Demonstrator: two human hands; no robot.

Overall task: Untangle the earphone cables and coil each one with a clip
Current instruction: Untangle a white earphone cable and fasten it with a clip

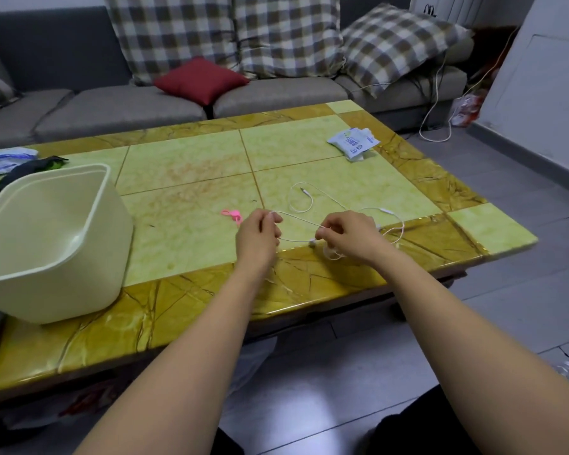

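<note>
While left hand (258,236) and right hand (349,236) pinch one cable (296,218) (fingers (326,228) clamped), one pink clip (231,215) lies nearby

One left hand (258,236), one right hand (350,236), one earphone cable (299,219), one pink clip (231,215), one cream tub (56,244) at nine o'clock, one red cushion (201,79) at twelve o'clock.

Both hands, left hand (260,233) and right hand (349,236), pinch the white earphone cable (298,220) above the table (184,165)
</note>
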